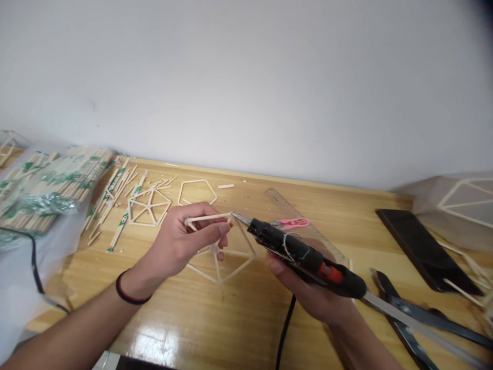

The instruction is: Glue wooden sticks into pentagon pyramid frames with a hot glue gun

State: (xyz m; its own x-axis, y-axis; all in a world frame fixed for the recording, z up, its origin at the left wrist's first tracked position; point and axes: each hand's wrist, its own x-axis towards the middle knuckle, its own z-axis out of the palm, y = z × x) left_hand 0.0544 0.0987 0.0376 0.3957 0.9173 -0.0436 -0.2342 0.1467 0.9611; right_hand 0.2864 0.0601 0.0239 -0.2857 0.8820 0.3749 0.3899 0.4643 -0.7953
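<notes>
My left hand (188,234) pinches a wooden stick frame (234,268) between thumb and fingers, above the table. Thin sticks meet at a central joint, and the outline is roughly a pentagon. My right hand (308,288) is wrapped round a black hot glue gun (296,252) with a red-orange part and a clear glue stick in its rear end. Its metal nozzle meets the frame's upper corner, close to my left fingertips; whether glue is flowing is too small to tell. The fingers of my right hand are partly hidden behind the gun.
On the wooden table (185,313), a spoked stick frame (150,208), a pentagon frame (197,191) and loose chopsticks lie left. Bagged chopsticks (57,180) stand beyond them. A ruler (283,203), pink-handled snips (293,223), black-handled cutters (408,313) and a phone (423,246) lie right.
</notes>
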